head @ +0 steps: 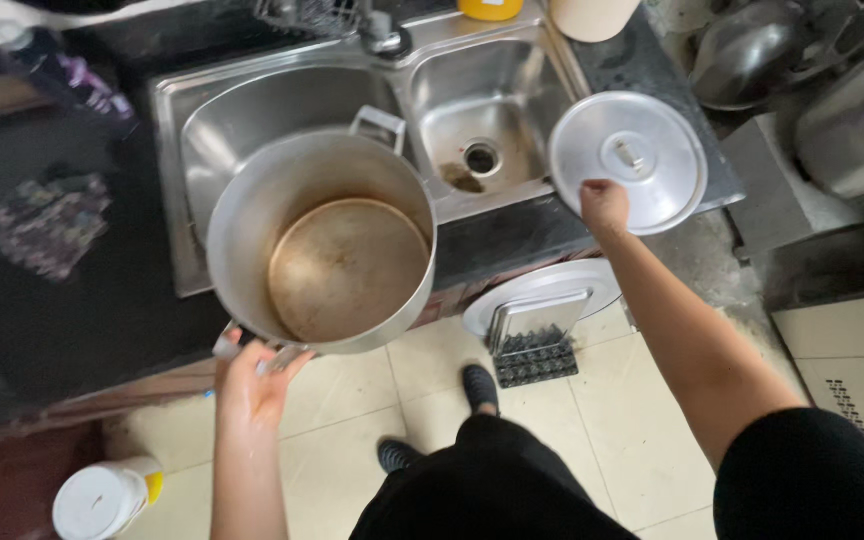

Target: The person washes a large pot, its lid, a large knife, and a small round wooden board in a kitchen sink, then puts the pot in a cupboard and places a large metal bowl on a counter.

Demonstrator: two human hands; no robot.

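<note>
Gripping a steel pot (322, 240), left hand (252, 385); right hand (604, 205) grasping its lid (642, 150)

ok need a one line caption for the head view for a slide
Left hand holds a large empty metal pot by its handle over a double sink; right hand holds its round lid.

Dark countertop (72, 300) with double steel sink (432, 90); patterned cloth (47, 220) on it.
</note>
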